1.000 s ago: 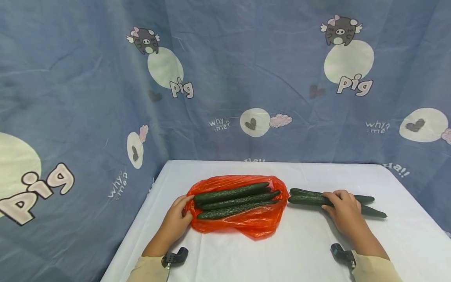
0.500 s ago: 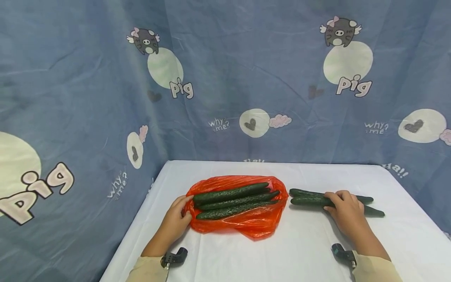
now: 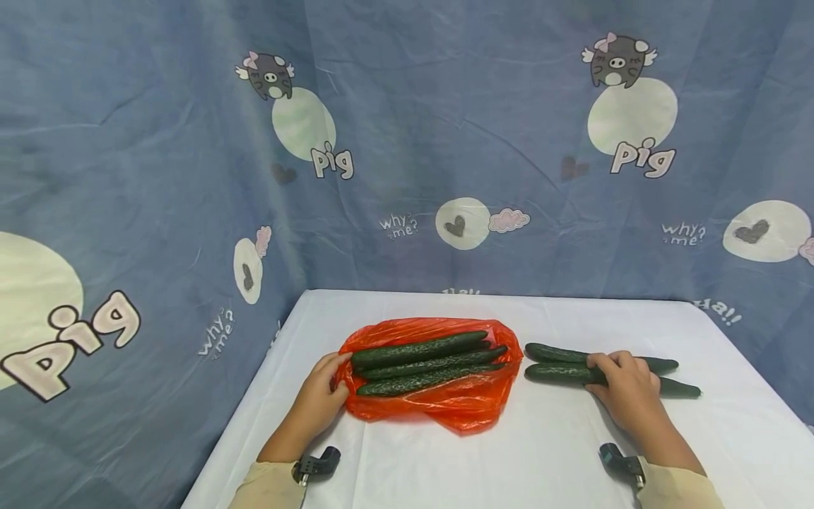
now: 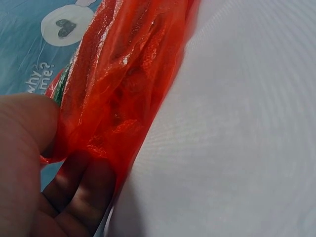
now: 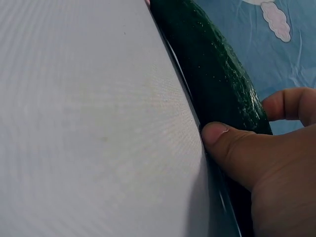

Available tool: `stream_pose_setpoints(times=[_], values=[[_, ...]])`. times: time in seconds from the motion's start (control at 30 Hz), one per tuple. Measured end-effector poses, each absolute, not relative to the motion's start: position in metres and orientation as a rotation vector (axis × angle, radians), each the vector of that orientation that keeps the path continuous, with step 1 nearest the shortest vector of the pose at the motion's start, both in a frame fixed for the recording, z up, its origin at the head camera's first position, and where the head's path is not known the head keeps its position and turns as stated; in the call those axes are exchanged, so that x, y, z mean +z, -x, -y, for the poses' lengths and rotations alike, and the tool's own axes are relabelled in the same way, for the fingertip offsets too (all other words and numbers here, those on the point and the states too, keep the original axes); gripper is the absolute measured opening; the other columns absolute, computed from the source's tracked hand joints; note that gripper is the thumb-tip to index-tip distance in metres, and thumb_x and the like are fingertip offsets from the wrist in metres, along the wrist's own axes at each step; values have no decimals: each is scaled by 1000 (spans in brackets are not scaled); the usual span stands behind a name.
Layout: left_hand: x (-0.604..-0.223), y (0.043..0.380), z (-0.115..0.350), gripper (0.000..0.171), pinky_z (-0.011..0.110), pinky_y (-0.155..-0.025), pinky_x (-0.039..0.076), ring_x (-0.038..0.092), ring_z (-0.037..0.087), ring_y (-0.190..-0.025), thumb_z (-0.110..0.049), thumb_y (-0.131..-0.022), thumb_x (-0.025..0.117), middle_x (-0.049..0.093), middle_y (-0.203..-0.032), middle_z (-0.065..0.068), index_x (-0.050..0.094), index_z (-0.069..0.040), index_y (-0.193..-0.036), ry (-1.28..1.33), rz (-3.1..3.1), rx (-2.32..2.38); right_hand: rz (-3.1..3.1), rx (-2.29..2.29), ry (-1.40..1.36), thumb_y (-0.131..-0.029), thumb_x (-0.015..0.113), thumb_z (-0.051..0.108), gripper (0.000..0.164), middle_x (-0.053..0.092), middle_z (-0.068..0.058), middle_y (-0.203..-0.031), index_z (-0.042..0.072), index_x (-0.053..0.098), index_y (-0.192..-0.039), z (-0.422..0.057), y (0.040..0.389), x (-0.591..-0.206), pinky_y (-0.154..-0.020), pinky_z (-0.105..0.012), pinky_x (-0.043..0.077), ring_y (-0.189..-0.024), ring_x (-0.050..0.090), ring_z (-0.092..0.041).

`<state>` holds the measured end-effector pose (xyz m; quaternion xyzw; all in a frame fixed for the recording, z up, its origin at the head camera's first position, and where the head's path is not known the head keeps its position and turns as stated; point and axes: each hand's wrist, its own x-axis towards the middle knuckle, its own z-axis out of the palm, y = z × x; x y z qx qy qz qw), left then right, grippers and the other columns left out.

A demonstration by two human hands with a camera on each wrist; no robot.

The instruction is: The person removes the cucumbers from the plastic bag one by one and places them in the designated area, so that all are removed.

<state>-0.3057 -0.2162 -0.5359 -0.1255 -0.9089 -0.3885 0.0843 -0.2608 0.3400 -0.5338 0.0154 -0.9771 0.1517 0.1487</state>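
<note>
My left hand point(image 3: 318, 396) pinches the left edge of a thin red plastic bag point(image 3: 458, 417), thumb on one side of the film and fingers on the other in the left wrist view. Three dark green cucumbers point(image 3: 420, 350) lie side by side in the bag's opening. To the right, on the cloth, my right hand point(image 3: 626, 392) grips the nearer of two more cucumbers. In the right wrist view, thumb and fingers are on opposite sides of this cucumber point(image 5: 207, 59). The farther cucumber point(image 3: 556, 353) lies just behind it, its middle hidden by the hand.
A white cloth point(image 3: 432, 470) covers the table. A blue curtain with pig prints point(image 3: 394, 141) hangs behind the table and along its left side. Each wrist wears a strap with a small black camera point(image 3: 321, 461).
My right hand has drawn the nearer cucumber slightly toward me, and a gap now shows between the left ends of the two loose cucumbers. The left hand and bag stay put.
</note>
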Motion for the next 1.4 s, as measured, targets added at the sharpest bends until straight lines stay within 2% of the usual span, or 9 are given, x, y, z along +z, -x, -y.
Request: stream_pose_setpoints(times=[0.13, 0.37, 0.7, 0.9, 1.1, 1.4], values=[[-536, 306, 216, 55, 56, -117, 42, 51, 34, -142, 0, -93, 60, 52, -152, 13, 57, -5, -148, 374, 2705, -1154, 2837, 439, -37, -84, 86, 19, 44, 56, -24, -121, 16, 64, -122, -340, 262, -534, -83, -64, 37, -111, 49, -49], [-536, 306, 215, 56, 56, -118, 41, 50, 35, -143, 0, -94, 60, 51, -152, 14, 56, -5, -149, 369, 2717, -1159, 2915, 508, -17, -86, 82, 45, 53, 56, -26, -131, 16, 64, -127, -342, 263, -531, -89, -71, 36, -118, 46, -53], [-536, 306, 217, 56, 57, -118, 41, 49, 34, -144, -1, -94, 59, 50, -153, 13, 55, -5, -150, 361, 2722, -1155, 2885, 538, -21, -89, 79, 48, 50, 56, -26, -131, 15, 66, -125, -341, 265, -528, -90, -69, 35, -119, 45, -51], [-536, 307, 217, 56, 56, -118, 41, 48, 34, -145, -2, -94, 60, 50, -153, 12, 55, -7, -150, 361, 2736, -1161, 2881, 567, -11, -93, 72, 55, 56, 56, -25, -131, 12, 67, -129, -342, 262, -529, -89, -69, 33, -120, 45, -51], [-536, 305, 216, 56, 55, -118, 41, 49, 33, -144, -2, -94, 60, 50, -153, 12, 55, -6, -150, 351, 2738, -1179, 2806, 595, -59, -98, 69, 48, 48, 55, -22, -131, 12, 68, -129, -336, 259, -529, -90, -71, 29, -120, 45, -48], [-534, 304, 216, 55, 55, -118, 43, 52, 34, -141, -1, -93, 60, 52, -151, 14, 57, -6, -148, 378, 2701, -1135, 2655, 624, -210, -94, 78, 33, 39, 59, -19, -125, 11, 70, -125, -311, 261, -520, -92, -67, 31, -119, 48, -46]])
